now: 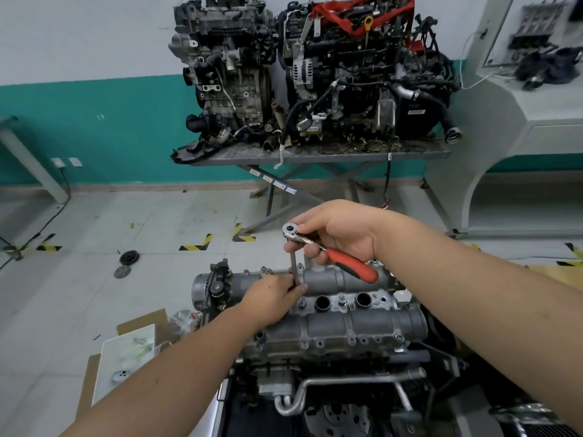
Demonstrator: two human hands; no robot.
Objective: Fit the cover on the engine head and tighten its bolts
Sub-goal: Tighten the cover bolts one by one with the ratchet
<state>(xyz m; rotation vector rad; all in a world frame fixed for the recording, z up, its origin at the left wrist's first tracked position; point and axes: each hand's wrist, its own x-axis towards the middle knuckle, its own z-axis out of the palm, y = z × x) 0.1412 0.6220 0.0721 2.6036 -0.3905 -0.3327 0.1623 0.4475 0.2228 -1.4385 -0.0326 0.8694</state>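
Cover: the grey cast cover (347, 323) already sits on the engine head, its long axis running left to right across the near middle of the scene, two open round wells along its centre.
Near bolts: small bolts (351, 340) show along the cover's near flange; whether they are tight I cannot tell.
Left hand: the left hand (274, 298) rests on the cover's left-centre, its grip closed, fingertips pinching the lower end of the extension bar.
Extension bar: the extension bar (294, 269) stands nearly upright, its foot at the cover's far edge, hidden behind the fingers; no socket or bolt can be seen there.
Right hand: the right hand (334, 234) is above and just right of the left, its grip wrapped round the ratchet.
Ratchet: the ratchet (318, 247) has its head on top of the bar and its red handle pointing right and toward the viewer.
Key relation: the bolt being worked probably lies straight below the ratchet head, down the bar's axis; the handle should swing level above the cover.
Far: two engines (315, 74) on a table (315, 154) by the wall.
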